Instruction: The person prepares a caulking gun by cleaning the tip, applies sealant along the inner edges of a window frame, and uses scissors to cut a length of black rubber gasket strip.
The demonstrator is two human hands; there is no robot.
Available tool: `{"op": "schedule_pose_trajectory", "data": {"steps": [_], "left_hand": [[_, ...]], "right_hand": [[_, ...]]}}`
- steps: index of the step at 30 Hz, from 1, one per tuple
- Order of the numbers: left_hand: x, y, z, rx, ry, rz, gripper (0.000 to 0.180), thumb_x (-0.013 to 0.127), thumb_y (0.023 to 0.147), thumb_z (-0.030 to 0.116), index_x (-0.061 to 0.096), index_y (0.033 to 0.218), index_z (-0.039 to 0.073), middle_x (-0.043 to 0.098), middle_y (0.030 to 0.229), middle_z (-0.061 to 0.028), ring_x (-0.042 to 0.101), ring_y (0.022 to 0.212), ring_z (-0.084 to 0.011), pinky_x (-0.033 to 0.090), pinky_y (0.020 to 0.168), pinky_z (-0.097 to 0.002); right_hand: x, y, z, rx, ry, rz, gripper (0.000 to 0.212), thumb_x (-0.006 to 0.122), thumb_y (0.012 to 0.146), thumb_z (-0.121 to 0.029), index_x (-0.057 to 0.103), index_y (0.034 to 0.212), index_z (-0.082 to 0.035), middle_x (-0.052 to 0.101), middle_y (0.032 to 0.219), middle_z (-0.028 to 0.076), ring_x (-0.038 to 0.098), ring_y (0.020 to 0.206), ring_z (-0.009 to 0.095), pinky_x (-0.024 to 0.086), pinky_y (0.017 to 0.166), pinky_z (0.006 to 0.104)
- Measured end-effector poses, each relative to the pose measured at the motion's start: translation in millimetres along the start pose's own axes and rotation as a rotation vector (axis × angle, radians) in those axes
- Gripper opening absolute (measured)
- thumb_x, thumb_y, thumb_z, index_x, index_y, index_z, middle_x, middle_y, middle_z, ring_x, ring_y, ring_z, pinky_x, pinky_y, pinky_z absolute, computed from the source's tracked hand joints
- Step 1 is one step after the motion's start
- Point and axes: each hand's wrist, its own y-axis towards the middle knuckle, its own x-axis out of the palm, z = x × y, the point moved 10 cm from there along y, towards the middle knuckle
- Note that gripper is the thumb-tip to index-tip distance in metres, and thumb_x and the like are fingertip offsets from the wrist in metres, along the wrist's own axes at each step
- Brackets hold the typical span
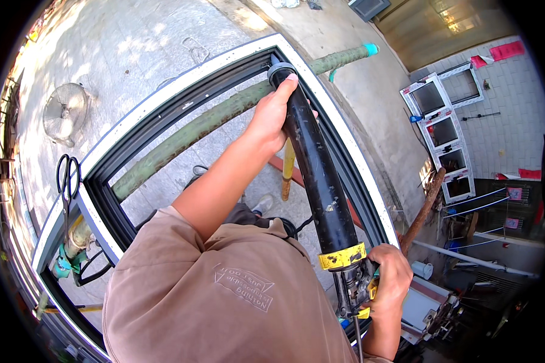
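Note:
A long black caulking gun [313, 175] with a yellow collar slants across the middle. My left hand [275, 115] is wrapped round the front of its barrel, just behind the nozzle. At the back end, my right hand [392, 272] is closed on the handle and trigger, whose details are partly hidden by the fingers. The nozzle tip [275, 60] points into the far inner corner of a white and dark grey window frame [163, 100]. It looks to touch or nearly touch the groove there. The frame lies flat under my arms.
A green-wrapped pole [194, 130] runs beneath the frame. Black scissors [68, 181] rest at the frame's left corner. A round fan [65, 114] stands on the concrete at left. More window frames [439, 133] lean on the right wall, near a brown post [422, 209].

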Motion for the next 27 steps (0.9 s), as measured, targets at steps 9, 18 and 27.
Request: {"op": "schedule_pose_trajectory", "data": {"steps": [9,18,27], "left_hand": [[-3.1,3.3,0.6,0.011,-0.023,0.008,0.058,0.079,0.1,0.053,0.062,0.111,-0.002,0.07,0.094,-0.0156,0.076,0.079,-0.0314,0.067,0.071,-0.0501],[-4.6,7.6,-4.5,0.038,0.007,-0.019,0.059,0.077,0.101,0.053,0.062,0.112,-0.002,0.069,0.094,-0.0148,0.076,0.079,-0.0309,0.067,0.072,-0.049],[-9.5,4.2,-15.0,0.028,0.004,-0.038,0.054,0.073,0.104,0.051,0.058,0.121,0.002,0.068,0.102,-0.0122,0.076,0.081,-0.0299,0.067,0.073,-0.0496]], "right_hand": [[-0.1,-0.4,-4.9,0.025,-0.028,0.012,0.04,0.081,0.074,-0.028,0.064,0.094,0.002,0.07,0.089,0.019,0.073,0.084,0.04,0.059,0.079,0.0466],[7.4,-10.0,6.7,0.005,-0.012,0.053,0.037,0.081,0.073,-0.024,0.064,0.094,0.001,0.07,0.088,0.018,0.073,0.083,0.04,0.059,0.078,0.0462],[40.2,-19.3,18.5,-0.06,-0.093,-0.062,0.036,0.081,0.067,-0.018,0.066,0.096,-0.003,0.07,0.096,0.014,0.07,0.093,0.038,0.054,0.086,0.0484]]}}
